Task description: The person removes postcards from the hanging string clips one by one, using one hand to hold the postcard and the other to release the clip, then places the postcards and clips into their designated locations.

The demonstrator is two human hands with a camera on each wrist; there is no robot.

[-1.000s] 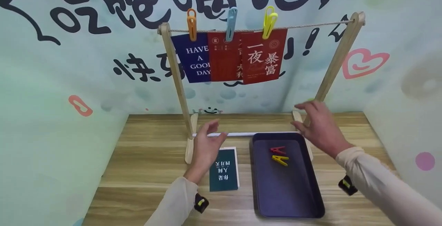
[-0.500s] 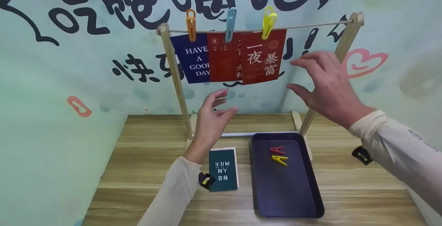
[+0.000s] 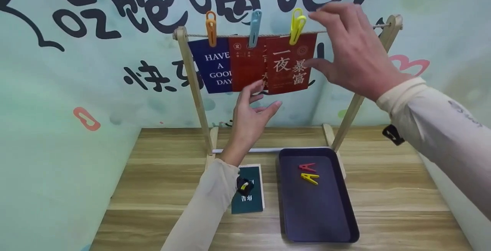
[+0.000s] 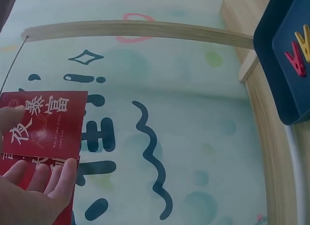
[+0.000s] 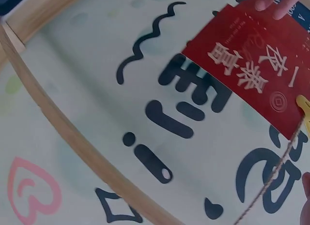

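Lettered wall [image 3: 96,86] stood behind the rightmost red card [image 3: 290,66], hung by a yellow clip [image 3: 297,29] toward the tray's [image 3: 320,214] twelve o'clock. At the card's seven o'clock the left hand [image 3: 248,120], near three the right hand [image 3: 353,51]: both gaped wide, holding nothing.

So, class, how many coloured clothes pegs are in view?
5: an orange peg, light-blue peg and bright-yellow peg along the twisted rope; a red peg and darker yellow peg inside the dark rectangular tray.
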